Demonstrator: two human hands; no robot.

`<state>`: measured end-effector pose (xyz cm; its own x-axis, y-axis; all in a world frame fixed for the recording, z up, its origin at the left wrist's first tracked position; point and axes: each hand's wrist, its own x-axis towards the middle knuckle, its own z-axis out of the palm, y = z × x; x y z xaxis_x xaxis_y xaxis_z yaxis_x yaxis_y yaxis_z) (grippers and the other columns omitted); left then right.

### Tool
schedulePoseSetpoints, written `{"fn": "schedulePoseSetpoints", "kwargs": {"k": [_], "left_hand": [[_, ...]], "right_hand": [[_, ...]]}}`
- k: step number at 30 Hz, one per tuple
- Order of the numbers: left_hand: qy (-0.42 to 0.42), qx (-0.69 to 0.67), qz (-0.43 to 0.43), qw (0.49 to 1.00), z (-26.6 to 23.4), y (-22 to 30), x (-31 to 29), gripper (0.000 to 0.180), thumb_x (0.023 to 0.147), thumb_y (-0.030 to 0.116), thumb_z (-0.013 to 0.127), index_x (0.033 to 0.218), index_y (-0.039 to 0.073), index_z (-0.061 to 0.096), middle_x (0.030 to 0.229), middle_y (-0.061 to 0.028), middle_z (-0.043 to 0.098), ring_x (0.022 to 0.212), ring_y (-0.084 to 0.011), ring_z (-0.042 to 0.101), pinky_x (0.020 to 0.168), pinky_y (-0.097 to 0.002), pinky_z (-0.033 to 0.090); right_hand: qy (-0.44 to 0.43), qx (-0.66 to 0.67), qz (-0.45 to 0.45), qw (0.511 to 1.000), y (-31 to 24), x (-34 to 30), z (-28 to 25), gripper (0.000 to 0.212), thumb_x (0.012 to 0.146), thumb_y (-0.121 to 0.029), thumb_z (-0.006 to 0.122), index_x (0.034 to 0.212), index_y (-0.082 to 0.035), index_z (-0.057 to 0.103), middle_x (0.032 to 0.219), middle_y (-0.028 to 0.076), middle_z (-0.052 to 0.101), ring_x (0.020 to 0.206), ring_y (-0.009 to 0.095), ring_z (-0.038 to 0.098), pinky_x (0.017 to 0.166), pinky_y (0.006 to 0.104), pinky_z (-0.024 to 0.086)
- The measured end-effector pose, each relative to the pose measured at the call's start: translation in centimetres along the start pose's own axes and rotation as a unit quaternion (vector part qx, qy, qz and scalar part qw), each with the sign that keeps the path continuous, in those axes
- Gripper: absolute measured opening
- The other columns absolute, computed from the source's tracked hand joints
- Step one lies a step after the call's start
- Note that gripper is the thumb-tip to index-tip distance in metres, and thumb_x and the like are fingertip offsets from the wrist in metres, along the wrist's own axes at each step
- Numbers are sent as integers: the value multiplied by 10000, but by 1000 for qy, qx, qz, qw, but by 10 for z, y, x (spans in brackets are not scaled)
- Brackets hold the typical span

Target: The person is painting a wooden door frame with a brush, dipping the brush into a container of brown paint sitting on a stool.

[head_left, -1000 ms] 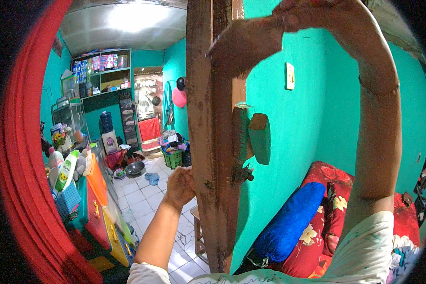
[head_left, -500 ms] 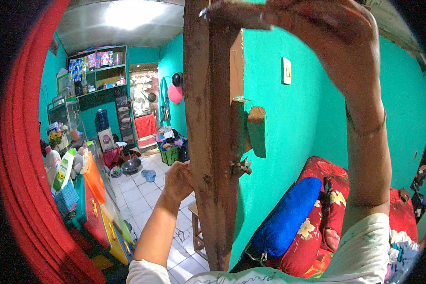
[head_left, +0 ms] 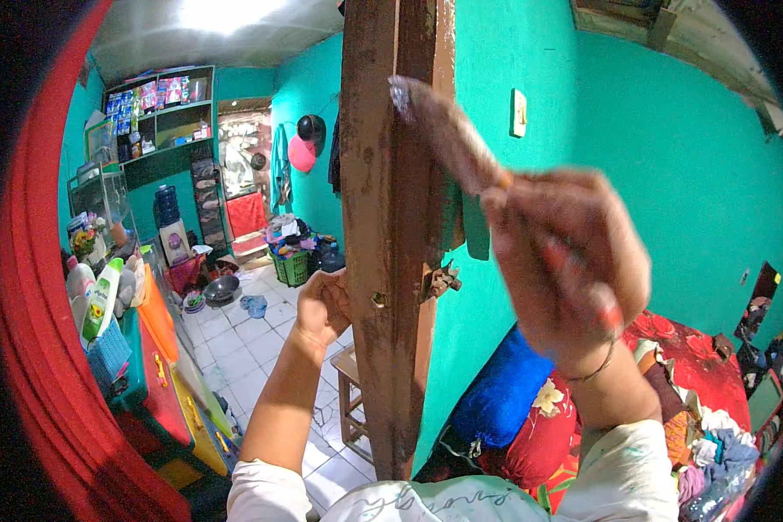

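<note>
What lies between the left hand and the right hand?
Across the head view: the brown post, its metal fitting and some green wall.

It's a home, this: blue bolster (head_left: pixel 498 391) and red bedding (head_left: pixel 692 348) right, drawers (head_left: pixel 167 409) left, clothes basket (head_left: pixel 291 271) and wok (head_left: pixel 222 288) on tiled floor (head_left: pixel 252 344)!

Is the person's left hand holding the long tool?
No: the right hand grips the tool, while the left hand is at the edge of the brown wood.
</note>
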<state>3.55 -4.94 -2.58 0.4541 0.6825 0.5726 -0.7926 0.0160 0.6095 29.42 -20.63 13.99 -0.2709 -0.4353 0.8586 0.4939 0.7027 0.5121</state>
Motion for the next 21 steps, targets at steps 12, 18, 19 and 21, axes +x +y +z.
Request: {"fn": "schedulePoseSetpoints", "kwargs": {"k": [12, 18, 19, 21], "left_hand": [[56, -12, -14, 998, -11, 2, 3, 401, 858, 274, 389, 1064, -22, 566, 1032, -164, 653, 932, -275, 638, 873, -394, 480], [71, 1, -25, 997, -9, 4, 7, 423, 862, 271, 384, 1080, -42, 569, 1058, -196, 645, 961, -292, 633, 915, -413, 466], [65, 8, -24, 998, -8, 4, 6, 424, 862, 269, 384, 1081, -44, 568, 1056, -195, 645, 961, -290, 633, 914, -409, 467], [56, 22, -19, 998, -5, 7, 3, 426, 861, 266, 384, 1083, -50, 566, 1053, -194, 646, 961, -286, 633, 911, -401, 469]], "right_hand": [[-39, 4, 147, 988, -77, -56, -6, 298, 736, -71, 769, 981, -61, 599, 867, 124, 662, 619, 221, 640, 503, 293, 506], [-45, -30, 123, 991, -63, -54, 19, 296, 721, -28, 730, 1004, -17, 642, 970, 221, 627, 771, 299, 654, 576, 323, 530], [-64, -35, 119, 990, -67, -58, 22, 289, 709, -35, 738, 980, -13, 638, 951, 209, 627, 746, 290, 648, 569, 323, 528], [-82, -44, 105, 990, -84, -64, 25, 273, 689, -54, 757, 922, -8, 622, 911, 174, 628, 689, 262, 631, 547, 317, 518]]}}
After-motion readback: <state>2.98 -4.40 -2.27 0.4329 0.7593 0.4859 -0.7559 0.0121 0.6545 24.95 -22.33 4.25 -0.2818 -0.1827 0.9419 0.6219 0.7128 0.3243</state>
